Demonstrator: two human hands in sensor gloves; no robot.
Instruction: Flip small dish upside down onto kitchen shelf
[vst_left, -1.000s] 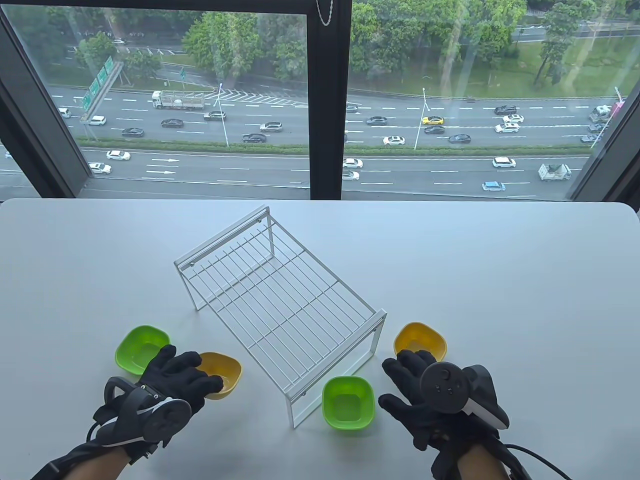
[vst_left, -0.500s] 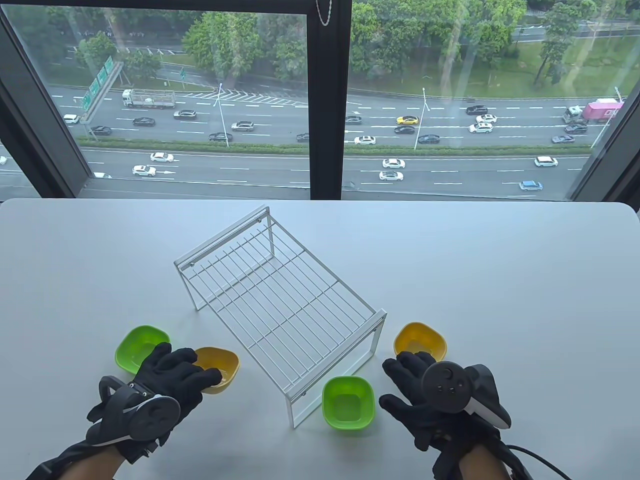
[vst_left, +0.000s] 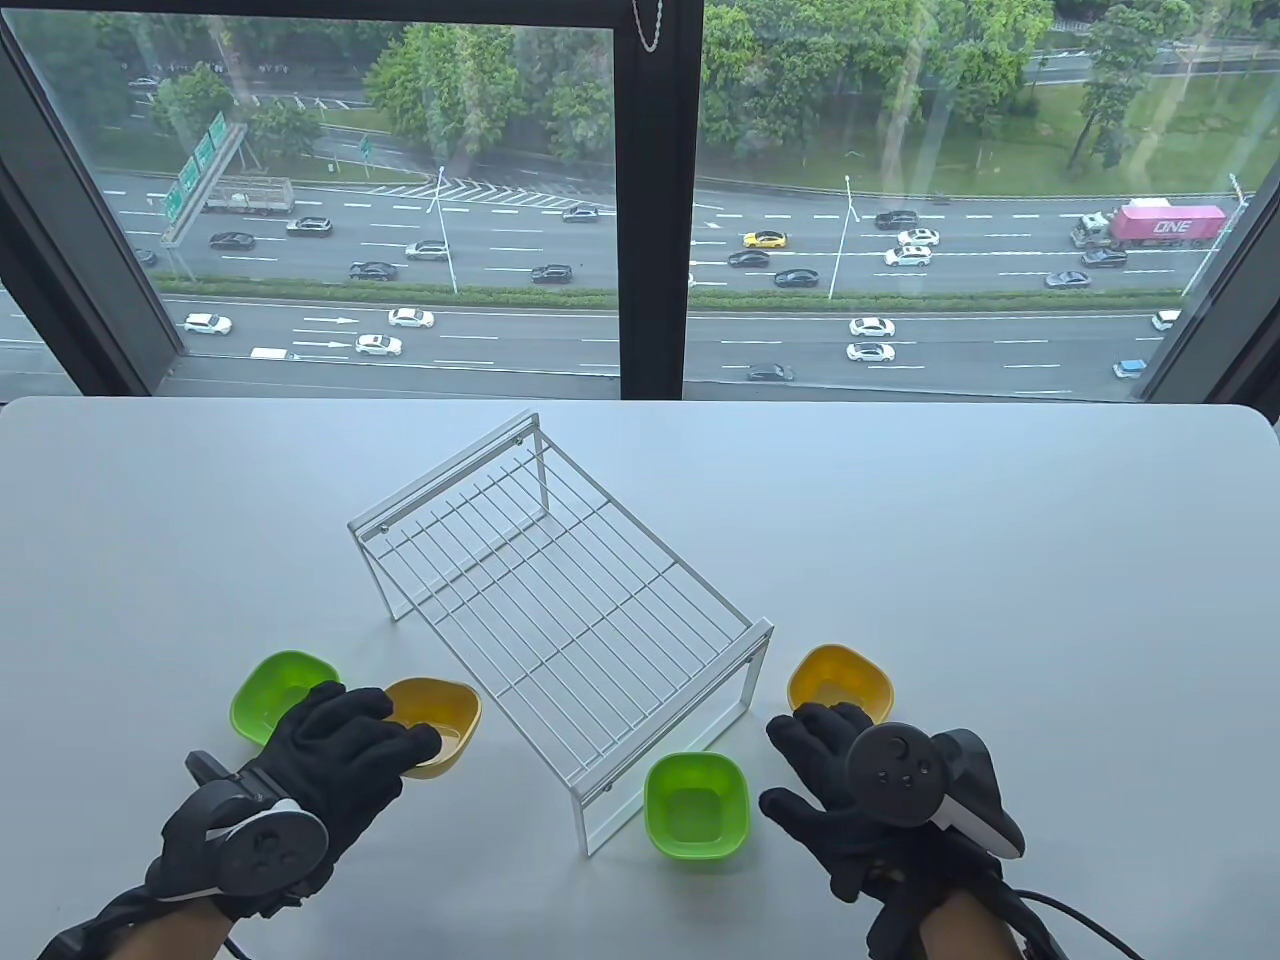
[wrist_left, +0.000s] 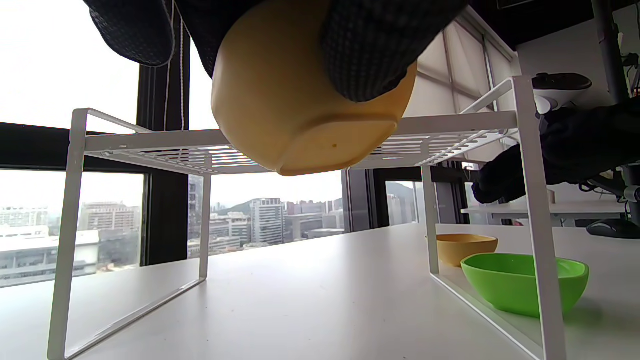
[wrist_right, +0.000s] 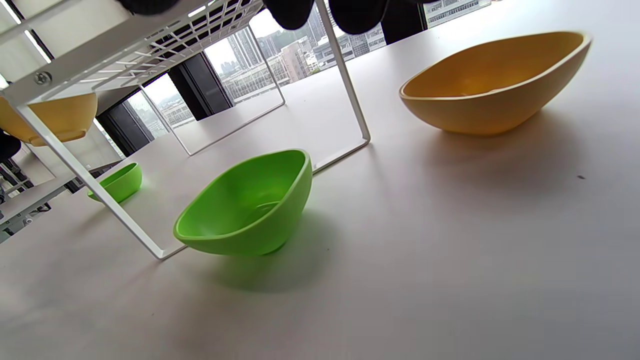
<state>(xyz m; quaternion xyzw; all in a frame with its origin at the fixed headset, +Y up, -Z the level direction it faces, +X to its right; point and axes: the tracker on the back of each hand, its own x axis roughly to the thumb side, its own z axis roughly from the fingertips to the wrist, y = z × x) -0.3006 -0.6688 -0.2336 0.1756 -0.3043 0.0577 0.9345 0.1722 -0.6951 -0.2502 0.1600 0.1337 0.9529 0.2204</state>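
Note:
My left hand (vst_left: 385, 725) grips a small yellow dish (vst_left: 440, 725) by its near rim and holds it above the table, left of the white wire shelf (vst_left: 560, 610). In the left wrist view the dish (wrist_left: 300, 110) hangs upright under my fingers (wrist_left: 370, 55), about level with the shelf top (wrist_left: 300, 142). My right hand (vst_left: 815, 770) hovers with fingers spread between a green dish (vst_left: 697, 806) and a second yellow dish (vst_left: 840, 683), touching neither.
Another green dish (vst_left: 275, 697) sits on the table just left of my left hand. In the right wrist view the green dish (wrist_right: 247, 205) lies beside the shelf leg (wrist_right: 345, 85), and the yellow dish (wrist_right: 495, 82) lies to its right.
My left hand has closed on the yellow dish and lifted it off the table, shifting it slightly up and toward the shelf. My wrist has drawn back. The right hand has stayed still.

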